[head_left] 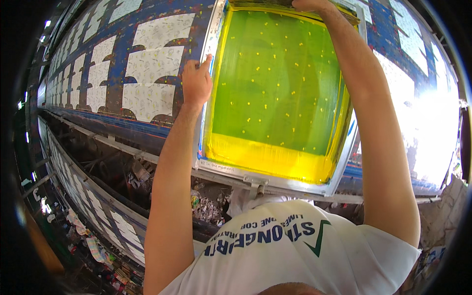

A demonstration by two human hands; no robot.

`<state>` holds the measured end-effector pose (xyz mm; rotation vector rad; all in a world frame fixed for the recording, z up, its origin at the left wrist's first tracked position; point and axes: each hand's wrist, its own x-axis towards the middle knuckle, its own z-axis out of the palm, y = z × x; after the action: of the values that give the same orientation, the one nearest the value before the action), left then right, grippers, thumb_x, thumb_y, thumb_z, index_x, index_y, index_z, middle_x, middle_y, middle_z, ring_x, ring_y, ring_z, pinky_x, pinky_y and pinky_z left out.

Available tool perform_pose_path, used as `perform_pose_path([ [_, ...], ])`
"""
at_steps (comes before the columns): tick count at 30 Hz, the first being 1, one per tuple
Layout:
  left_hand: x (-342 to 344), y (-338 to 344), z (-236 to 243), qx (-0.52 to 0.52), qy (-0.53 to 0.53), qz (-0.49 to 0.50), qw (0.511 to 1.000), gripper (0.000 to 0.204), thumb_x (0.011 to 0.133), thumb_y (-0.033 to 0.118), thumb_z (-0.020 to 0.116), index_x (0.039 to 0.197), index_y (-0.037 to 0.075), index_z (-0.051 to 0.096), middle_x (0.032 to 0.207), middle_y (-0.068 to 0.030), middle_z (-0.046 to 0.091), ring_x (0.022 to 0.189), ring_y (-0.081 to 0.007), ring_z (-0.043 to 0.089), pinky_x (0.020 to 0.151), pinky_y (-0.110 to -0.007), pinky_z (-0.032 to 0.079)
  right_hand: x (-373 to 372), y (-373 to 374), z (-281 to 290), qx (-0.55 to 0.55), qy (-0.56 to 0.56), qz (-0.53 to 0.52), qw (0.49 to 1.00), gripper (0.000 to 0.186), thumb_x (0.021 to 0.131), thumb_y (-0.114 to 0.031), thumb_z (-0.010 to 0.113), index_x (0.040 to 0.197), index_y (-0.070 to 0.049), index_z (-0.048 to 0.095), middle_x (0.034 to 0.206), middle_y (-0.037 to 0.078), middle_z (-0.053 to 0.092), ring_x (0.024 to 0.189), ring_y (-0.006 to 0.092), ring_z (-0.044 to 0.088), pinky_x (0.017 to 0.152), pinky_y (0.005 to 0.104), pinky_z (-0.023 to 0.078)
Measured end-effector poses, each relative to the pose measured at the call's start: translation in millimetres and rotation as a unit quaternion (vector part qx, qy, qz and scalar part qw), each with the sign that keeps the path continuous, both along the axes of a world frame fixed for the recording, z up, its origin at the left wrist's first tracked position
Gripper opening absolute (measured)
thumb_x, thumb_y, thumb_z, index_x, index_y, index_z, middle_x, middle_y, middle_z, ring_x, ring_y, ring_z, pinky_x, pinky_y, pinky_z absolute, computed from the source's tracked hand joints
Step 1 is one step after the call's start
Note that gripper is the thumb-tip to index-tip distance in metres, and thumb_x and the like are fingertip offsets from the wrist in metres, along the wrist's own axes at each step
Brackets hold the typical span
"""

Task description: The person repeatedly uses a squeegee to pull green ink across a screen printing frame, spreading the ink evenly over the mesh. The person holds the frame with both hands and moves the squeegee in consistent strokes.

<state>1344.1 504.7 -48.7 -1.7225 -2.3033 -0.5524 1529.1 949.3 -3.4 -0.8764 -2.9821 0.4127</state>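
Note:
A screen-printing frame with a metal rim fills the upper middle of the head view. Its green mesh carries small yellow marks, with a wide yellow ink band along the near end. My left hand grips the frame's left side, index finger stretched along the rim. At the far end my right hand is closed on an ink-coated squeegee, its fingertips partly cut off by the view's edge. My right forearm reaches over the frame's right side.
A long blue printing table runs left and right under the frame, bearing printed white fabric pieces. A metal rail follows its near edge. At lower left stand another table with white pieces and piled scraps; more scraps lie below the rail.

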Motion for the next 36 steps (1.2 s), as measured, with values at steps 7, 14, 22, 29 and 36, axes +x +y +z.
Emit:
perform_pose_path([
  [7,-7,2,-8,0.019,-0.046,0.002,0.999,0.04,0.096,0.007,0.065,0.132,0.021,0.077,0.102,-0.0152,0.06,0.098,-0.0344,0.061,0.085,-0.046,0.052,47,-117,18,-0.032,-0.068,-0.025,0.997,0.033,0.079,-0.023,0.067,0.102,-0.003,0.08,0.103,0.025,0.077,0.101,0.0429,0.074,0.085,0.0545,0.059],
  [14,-19,-1,-28,0.092,-0.073,-0.038,0.992,0.041,0.098,0.011,0.063,0.135,0.022,0.075,0.109,-0.0175,0.063,0.103,-0.0362,0.061,0.091,-0.049,0.051,113,-301,55,-0.055,-0.171,-0.074,0.981,0.044,0.088,-0.013,0.062,0.128,-0.022,0.076,0.109,0.015,0.079,0.104,0.0398,0.075,0.094,0.0554,0.06],
  [22,-26,4,-38,0.038,-0.051,-0.011,0.998,0.038,0.104,0.026,0.062,0.14,0.026,0.071,0.115,-0.0167,0.062,0.111,-0.035,0.059,0.096,-0.051,0.051,185,-497,62,-0.06,-0.062,-0.127,0.988,0.037,0.081,-0.004,0.07,0.115,-0.016,0.08,0.105,0.009,0.076,0.102,0.0319,0.074,0.083,0.0464,0.062],
  [29,-16,4,-31,0.048,-0.032,-0.004,0.998,0.043,0.098,0.043,0.068,0.139,0.028,0.072,0.117,-0.0161,0.062,0.112,-0.0352,0.059,0.097,-0.053,0.05,188,-511,67,-0.056,-0.048,-0.161,0.984,0.045,0.079,0.002,0.064,0.118,-0.013,0.078,0.115,0.008,0.077,0.11,0.0322,0.071,0.09,0.0478,0.059],
  [36,-8,2,-22,0.027,-0.028,0.029,0.999,0.044,0.098,0.04,0.066,0.138,0.026,0.074,0.119,-0.0143,0.06,0.115,-0.0341,0.056,0.099,-0.052,0.047,195,-520,82,-0.079,-0.073,-0.146,0.983,0.045,0.077,0.0,0.07,0.118,-0.016,0.078,0.109,0.009,0.077,0.103,0.0315,0.074,0.084,0.0469,0.06],
])
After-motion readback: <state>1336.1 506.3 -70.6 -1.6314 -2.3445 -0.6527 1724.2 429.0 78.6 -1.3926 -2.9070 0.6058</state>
